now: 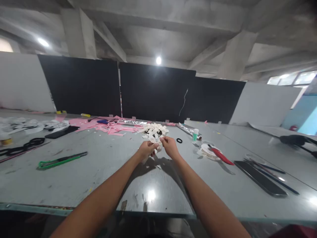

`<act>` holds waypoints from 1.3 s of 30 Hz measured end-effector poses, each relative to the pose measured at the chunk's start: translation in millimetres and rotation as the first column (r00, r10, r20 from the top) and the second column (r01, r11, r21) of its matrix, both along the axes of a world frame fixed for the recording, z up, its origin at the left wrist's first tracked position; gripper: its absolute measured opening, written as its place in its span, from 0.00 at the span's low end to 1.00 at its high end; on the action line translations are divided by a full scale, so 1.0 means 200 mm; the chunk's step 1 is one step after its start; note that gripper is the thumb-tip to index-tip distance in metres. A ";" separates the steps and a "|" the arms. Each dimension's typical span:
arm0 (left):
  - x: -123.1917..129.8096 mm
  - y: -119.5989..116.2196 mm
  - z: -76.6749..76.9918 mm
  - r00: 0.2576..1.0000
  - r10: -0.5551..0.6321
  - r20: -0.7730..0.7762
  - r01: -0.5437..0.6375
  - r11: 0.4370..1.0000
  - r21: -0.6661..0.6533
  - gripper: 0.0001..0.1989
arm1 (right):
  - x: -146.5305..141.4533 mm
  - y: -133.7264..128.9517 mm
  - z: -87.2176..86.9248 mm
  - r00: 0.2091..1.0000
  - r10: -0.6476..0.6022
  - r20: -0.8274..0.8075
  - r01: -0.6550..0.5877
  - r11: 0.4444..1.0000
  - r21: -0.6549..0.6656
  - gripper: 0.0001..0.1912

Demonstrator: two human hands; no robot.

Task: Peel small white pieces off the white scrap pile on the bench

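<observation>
Beneath concrete beams, over a grey table, left grip and right grip pinch pale strips

1 head-worn camera looks forward and down across the grey worktable from its near edge, just above 2 forearms, left hand and right hand near mid-frame, facing black partition panels.

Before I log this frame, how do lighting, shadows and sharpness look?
Head view: one ceiling light flares at upper middle, and a bright reflection washes out part of the table; head view: shadows fall nearside of the left hand and right hand; head view: wide-angle stretching toward the edges, white strips between the fingers too small to make out clearly.
</observation>
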State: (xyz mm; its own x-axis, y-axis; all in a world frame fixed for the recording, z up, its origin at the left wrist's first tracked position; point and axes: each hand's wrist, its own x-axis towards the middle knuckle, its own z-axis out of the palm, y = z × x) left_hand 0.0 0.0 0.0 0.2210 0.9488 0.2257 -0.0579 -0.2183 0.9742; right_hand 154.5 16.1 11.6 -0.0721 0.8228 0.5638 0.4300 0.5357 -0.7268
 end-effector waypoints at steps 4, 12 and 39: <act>0.00 -0.01 0.02 0.996 0.068 0.052 -0.066 0.998 -0.022 0.19 | 0.00 -0.01 0.00 0.999 0.028 -0.027 -0.027 1.000 0.009 0.23; -0.05 0.00 0.03 0.966 0.166 0.195 -0.159 0.986 -0.054 0.21 | -0.03 0.00 -0.03 0.985 0.167 0.046 -0.159 0.978 -0.137 0.21; -0.17 0.05 -0.02 0.563 0.548 -0.619 -0.227 0.822 0.522 0.11 | -0.02 0.03 -0.09 0.959 -0.100 0.265 0.078 0.993 0.093 0.19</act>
